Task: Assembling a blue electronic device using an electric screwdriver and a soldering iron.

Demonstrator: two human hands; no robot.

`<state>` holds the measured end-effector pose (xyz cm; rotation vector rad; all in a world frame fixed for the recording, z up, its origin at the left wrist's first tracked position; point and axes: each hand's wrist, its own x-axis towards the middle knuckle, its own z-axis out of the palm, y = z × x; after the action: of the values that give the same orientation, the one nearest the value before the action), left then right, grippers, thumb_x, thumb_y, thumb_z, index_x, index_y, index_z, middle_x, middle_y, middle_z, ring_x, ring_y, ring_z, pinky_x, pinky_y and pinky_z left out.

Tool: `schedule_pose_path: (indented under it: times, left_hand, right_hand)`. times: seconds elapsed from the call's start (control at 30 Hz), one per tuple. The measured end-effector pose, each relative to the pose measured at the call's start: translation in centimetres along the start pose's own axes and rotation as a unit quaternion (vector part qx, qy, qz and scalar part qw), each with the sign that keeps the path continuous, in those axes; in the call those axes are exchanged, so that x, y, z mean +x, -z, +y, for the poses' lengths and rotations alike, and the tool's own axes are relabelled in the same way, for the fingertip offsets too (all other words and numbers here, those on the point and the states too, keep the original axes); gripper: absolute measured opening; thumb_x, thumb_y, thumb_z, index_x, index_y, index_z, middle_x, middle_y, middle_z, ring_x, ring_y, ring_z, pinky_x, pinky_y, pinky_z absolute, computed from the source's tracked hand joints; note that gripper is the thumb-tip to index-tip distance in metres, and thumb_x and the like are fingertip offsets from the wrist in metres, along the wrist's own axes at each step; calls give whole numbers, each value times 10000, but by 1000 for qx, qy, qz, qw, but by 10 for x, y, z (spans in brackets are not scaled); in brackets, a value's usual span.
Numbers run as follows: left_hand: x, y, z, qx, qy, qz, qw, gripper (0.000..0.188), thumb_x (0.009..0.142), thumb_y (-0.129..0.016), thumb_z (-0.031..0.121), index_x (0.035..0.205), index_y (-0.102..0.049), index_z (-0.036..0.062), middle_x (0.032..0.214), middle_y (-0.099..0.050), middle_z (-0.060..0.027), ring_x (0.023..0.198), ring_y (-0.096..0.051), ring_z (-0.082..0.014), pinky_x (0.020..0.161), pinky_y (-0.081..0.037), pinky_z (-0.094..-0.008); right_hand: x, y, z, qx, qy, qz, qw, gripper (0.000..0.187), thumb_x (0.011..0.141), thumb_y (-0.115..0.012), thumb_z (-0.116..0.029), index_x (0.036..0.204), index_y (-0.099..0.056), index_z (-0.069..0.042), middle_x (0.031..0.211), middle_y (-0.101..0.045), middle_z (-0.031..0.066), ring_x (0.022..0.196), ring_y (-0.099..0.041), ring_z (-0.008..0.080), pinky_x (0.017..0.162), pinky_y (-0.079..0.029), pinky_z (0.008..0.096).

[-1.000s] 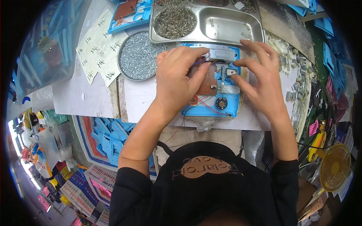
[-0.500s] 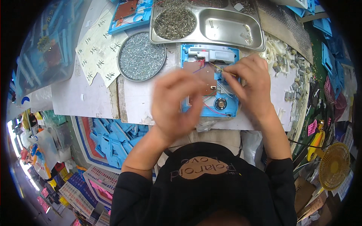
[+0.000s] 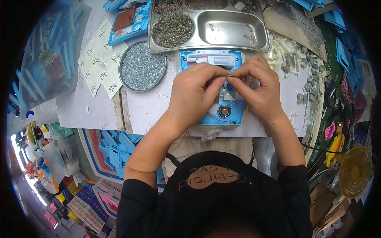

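Observation:
A blue plastic casing lies on the table in front of me, partly under my hands. It carries a round black speaker, a pale box-shaped part near its far end, and thin coloured wires. Above its middle, my left hand and my right hand meet fingertip to fingertip. Both pinch a thin yellow wire, most of which their fingers cover. The brown board inside the casing is largely hidden behind my left hand.
Beyond the casing stands a metal compartment tray with small metal parts. Left of it are a round dish of screws, marked paper and another blue casing. Small grey blocks lie to the right. A box holds blue parts below the table.
My left hand, blurred over the casing's left side before, has moved right and up to meet my right hand at the wire. The view has shifted slightly.

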<state>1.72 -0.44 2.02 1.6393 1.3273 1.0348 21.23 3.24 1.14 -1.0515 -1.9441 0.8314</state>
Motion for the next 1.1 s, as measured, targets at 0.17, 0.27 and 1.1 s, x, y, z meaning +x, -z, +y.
schedule_pose_path:
  times: [0.17,0.27,1.1]
  left_hand:
    - [2,-4,1,-15,42,3,999,117,859,-729,21,974,-710,17,825,-675,-101,660,-668,-256,613,-517,-351]
    - [2,-7,-6,107,-82,22,991,104,856,-744,45,952,-708,33,830,-670,-84,715,-670,-264,625,-516,-345]
    - [3,-24,-6,201,-130,0,971,114,854,-752,26,950,-693,39,900,-669,-100,747,-662,-261,661,-527,-328]
  right_hand:
    - [-2,0,5,-22,21,11,999,121,751,-813,-96,831,-725,-75,782,-649,33,803,-563,237,734,-458,352]
    - [-13,20,3,-127,88,22,988,140,746,-805,-82,856,-722,-64,823,-658,58,819,-580,235,752,-462,350]
    - [-217,209,25,50,-141,512,846,225,1030,-577,-144,1210,-595,-11,1056,-656,122,961,-646,200,906,-548,336]
